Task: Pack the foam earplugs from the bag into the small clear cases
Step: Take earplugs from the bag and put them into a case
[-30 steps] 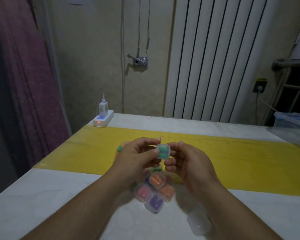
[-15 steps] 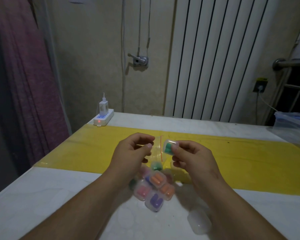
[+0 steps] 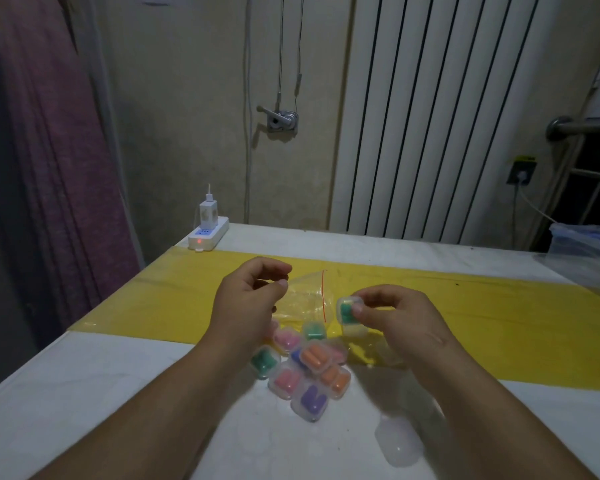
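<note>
Case (image 3: 347, 311) of green earplugs, pinched between thumb and fingertips of right hand (image 3: 400, 318), lower and further right than half a second ago, just above the clear bag (image 3: 305, 296) on the yellow strip (image 3: 499, 323). Left hand (image 3: 246, 299) off the case since a second ago, raised left of the bag, fingers curled toward thumb, nothing seen held. Pile of filled cases (image 3: 303, 372) unmoved on the white table (image 3: 84, 393) between the forearms; empty case (image 3: 399, 441) beside the right forearm.
</note>
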Demonstrator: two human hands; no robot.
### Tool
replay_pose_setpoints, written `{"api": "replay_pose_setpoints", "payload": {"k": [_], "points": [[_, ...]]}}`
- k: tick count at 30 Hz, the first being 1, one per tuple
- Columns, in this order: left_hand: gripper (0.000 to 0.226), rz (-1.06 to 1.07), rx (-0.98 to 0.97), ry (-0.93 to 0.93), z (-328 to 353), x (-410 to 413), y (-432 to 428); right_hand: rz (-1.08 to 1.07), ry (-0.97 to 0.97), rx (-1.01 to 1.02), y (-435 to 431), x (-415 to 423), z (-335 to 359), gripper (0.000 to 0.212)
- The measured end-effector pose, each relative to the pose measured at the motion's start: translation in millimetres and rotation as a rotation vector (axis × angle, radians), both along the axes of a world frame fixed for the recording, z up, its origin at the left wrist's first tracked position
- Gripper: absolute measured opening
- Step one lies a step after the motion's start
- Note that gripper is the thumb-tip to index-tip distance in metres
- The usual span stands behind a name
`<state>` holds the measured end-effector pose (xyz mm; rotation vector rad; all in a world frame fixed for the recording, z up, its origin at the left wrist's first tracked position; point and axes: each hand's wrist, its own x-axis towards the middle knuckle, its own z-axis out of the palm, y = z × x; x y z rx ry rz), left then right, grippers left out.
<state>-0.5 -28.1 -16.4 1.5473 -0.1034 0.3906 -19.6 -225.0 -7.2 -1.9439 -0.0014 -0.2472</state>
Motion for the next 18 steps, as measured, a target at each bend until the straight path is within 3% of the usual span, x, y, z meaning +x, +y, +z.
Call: {"api": "replay_pose_setpoints", "payload": {"k": [8, 18], "points": [[0.022, 0.010, 0.010, -0.005, -0.7, 0.8, 0.7, -0.110, 0.173, -0.393, -8.5, 5.3, -3.1, 0.017], [0.024, 0.023, 0.035, -0.007, -3.8, 3.6, 1.8, -0.087, 0.249, -0.521, -7.2, 4.6, -4.0, 0.013]]}}
